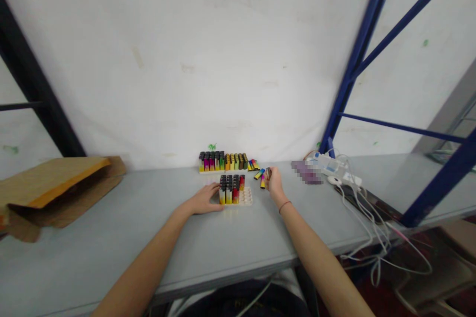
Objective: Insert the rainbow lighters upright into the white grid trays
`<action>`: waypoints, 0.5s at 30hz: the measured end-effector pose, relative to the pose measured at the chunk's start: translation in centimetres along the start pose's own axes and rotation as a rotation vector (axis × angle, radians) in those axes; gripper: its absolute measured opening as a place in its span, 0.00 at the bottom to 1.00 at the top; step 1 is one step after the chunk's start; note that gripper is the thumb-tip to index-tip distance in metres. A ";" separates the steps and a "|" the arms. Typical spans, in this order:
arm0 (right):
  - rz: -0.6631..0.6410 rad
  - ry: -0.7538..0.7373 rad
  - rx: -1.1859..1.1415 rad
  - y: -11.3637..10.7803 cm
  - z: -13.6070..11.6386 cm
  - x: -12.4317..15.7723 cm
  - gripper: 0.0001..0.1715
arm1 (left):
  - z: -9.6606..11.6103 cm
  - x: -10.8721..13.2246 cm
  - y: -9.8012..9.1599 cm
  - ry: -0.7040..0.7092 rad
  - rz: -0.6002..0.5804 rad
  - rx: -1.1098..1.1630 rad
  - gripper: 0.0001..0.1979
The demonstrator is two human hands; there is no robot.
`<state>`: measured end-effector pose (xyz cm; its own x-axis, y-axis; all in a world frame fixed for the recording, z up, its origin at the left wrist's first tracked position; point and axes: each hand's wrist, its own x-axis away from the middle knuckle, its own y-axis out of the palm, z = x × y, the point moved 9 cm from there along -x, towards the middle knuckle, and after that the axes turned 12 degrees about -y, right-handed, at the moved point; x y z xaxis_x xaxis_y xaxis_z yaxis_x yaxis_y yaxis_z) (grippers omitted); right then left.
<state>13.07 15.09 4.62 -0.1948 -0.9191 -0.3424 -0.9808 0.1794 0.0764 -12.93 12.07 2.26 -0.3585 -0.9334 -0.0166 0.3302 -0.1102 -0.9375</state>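
My left hand (204,199) is at the left end of a clear plastic tray (246,197), thumb along the front and fingers toward the back, gripping it. Black-topped lighters (229,190) stand upright in rows in the tray's left part. To their right is a red lighter (242,182), with bare slots in front of it. My right hand (274,184) is closed around a lighter (268,173), of which only the dark top end shows. Loose multicoloured lighters (259,174) lie on the table just left of my right hand.
Behind stands another tray (211,172) full of upright lighters against the wall. A brown cardboard box (63,178) is at the left. To the right are a power strip (327,162), tangled white cables (366,218), a dark flat device (362,203) and a blue metal post (353,69).
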 end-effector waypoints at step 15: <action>-0.408 -0.255 0.069 3.5 -2.9 1.9 0.24 | 1.0 0.5 -0.3 0.017 -0.014 0.012 0.42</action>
<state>9.26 12.97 6.93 0.2184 -0.8054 -0.5511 -0.9742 -0.1471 -0.1711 -12.30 11.33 2.93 -0.3779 -0.9258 -0.0091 0.3357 -0.1279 -0.9332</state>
